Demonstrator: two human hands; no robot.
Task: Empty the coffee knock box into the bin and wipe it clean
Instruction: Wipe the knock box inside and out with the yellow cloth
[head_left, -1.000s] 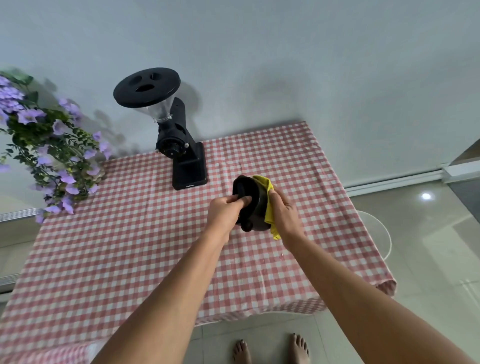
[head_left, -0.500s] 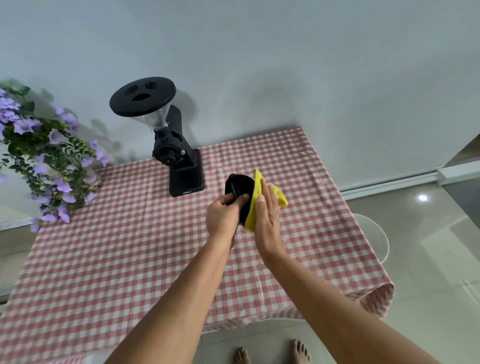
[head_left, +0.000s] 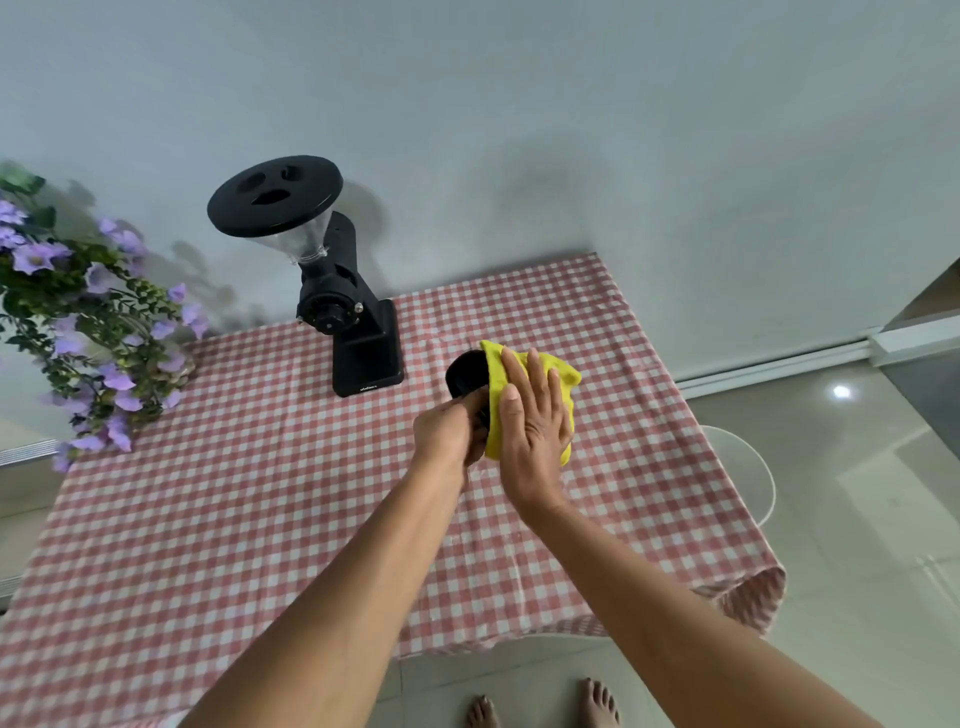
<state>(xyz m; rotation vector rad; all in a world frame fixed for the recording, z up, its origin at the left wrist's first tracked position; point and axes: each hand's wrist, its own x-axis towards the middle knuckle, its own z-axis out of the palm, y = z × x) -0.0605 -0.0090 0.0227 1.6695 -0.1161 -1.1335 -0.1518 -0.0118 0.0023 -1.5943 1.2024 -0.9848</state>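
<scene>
head view: left hand (head_left: 451, 435) grips one black knock box (head_left: 467, 375); right hand (head_left: 535, 431) presses one yellow cloth (head_left: 563, 375) flat.

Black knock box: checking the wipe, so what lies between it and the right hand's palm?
In the head view, the yellow cloth lies between black knock box and right hand.
</scene>
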